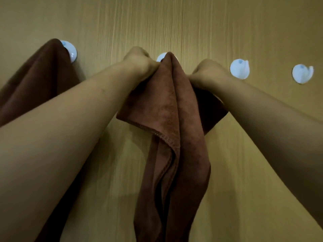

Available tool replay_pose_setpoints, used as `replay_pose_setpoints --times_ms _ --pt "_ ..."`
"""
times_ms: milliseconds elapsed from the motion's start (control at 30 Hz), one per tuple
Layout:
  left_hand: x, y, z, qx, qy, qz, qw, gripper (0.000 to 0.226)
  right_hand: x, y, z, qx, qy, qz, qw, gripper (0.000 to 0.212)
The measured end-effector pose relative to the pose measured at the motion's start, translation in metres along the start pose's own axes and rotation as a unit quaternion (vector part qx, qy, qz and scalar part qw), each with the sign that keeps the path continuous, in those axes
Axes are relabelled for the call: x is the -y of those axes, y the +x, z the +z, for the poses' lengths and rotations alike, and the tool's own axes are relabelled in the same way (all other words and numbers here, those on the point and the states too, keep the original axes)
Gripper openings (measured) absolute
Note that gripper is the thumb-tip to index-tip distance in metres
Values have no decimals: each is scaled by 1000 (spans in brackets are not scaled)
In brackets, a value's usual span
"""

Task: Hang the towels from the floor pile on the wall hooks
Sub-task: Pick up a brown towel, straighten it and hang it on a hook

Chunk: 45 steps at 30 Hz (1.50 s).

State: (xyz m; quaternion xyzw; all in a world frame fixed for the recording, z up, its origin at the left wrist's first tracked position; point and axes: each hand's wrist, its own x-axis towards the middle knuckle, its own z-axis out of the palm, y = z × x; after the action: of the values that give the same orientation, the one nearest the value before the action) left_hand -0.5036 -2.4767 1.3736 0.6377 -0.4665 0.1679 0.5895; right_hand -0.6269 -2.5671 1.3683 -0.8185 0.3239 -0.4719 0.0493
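A brown towel [172, 130] hangs down the wooden wall, its top peaked over the second white hook [160, 57], which it mostly hides. My left hand [139, 62] grips the towel's upper left side and my right hand [208, 72] grips its upper right side, both fists curled into the cloth just below the hook. Another brown towel [40, 79] hangs from the first white hook [70, 49] at the far left. The floor pile is out of view.
Two bare white round hooks sit to the right on the wall, one [239, 68] close to my right hand and one [302, 73] near the right edge. The yellow wood-grain wall [174, 23] fills the whole view.
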Motion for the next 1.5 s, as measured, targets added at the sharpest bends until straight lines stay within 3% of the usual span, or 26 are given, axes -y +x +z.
replay_pose_setpoints --times_ms 67,133,200,333,433,500,633,733,833,967,1100,1200,1333,1500 --pt "3 -3 2 -47 31 53 997 31 2 -1 3 -57 -13 -43 997 38" --pt "5 -8 4 -73 84 95 989 23 3 0 6 -84 2 -69 994 34" --pt "10 -12 7 -62 71 102 990 25 4 -1 9 -63 43 -72 995 32" --pt "14 -21 10 -64 -32 33 997 39 2 -8 9 -12 141 -38 989 35" --pt "9 -31 7 -18 -107 5 994 45 3 -15 6 9 185 -20 982 53" --pt "10 -35 5 22 -78 21 996 45 2 -17 9 4 149 -26 989 66" --pt "13 -43 3 72 -80 17 994 29 -6 -24 18 -4 145 -43 988 58" --pt "14 -48 7 109 -150 -19 982 16 -7 -35 16 78 249 -31 965 37" --pt "17 -47 9 91 -236 -76 965 12 -7 -43 18 163 327 -26 930 32" --pt "35 -46 8 98 -360 -127 919 25 -15 -45 28 109 436 -4 893 30" --pt "57 -64 22 64 -267 -42 961 24 -26 -58 46 47 427 -22 903 27" --pt "61 -77 31 19 -233 -1 972 17 -30 -68 58 39 438 -15 898 26" --pt "71 -97 32 -27 -99 50 993 20 -29 -82 65 -5 389 -38 920 23" --pt "78 -115 20 -24 -64 38 997 25 -25 -104 74 -46 339 -32 939 27"
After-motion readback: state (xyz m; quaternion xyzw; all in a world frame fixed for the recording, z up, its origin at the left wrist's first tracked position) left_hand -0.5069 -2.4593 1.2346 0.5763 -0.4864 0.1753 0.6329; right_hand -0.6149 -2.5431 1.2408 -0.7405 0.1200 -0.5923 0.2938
